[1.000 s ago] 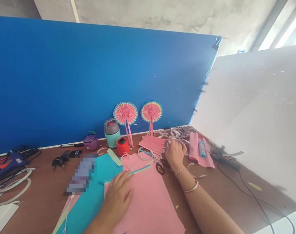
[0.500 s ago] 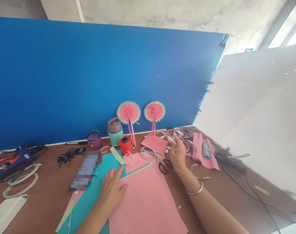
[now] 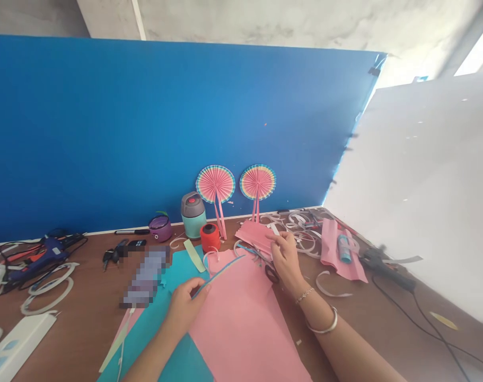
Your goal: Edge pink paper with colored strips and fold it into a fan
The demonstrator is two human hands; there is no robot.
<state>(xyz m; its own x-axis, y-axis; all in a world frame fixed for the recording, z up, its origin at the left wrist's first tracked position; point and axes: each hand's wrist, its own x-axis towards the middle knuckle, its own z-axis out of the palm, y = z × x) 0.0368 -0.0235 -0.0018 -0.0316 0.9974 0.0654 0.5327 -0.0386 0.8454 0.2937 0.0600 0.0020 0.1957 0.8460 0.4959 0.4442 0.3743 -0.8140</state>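
Note:
My left hand (image 3: 187, 302) pinches the upper left corner of a large pink sheet (image 3: 241, 318), whose top edge carries a blue and yellow strip and bows upward. Under it lies a teal sheet (image 3: 154, 329). My right hand (image 3: 284, 257) is beside the scissors (image 3: 271, 273), its fingers bent near a pleated pink paper (image 3: 255, 236); a small white piece shows at its fingertips, and whether they grip it is unclear. Two round pleated pink fans (image 3: 215, 184) (image 3: 257, 182) lean against the blue board.
Behind the sheets stand a teal flask (image 3: 193, 217), a red spool (image 3: 210, 238) and a purple cup (image 3: 160, 228). Glue guns (image 3: 52, 257) (image 3: 388, 270) lie on both sides. A glue stick (image 3: 344, 249) rests on pink paper at right. A white power strip (image 3: 20, 345) is at left.
My left hand has taken hold of the pink sheet's corner and lifted it, so the striped edge now curves. My right hand has shifted slightly, and the view has turned a little.

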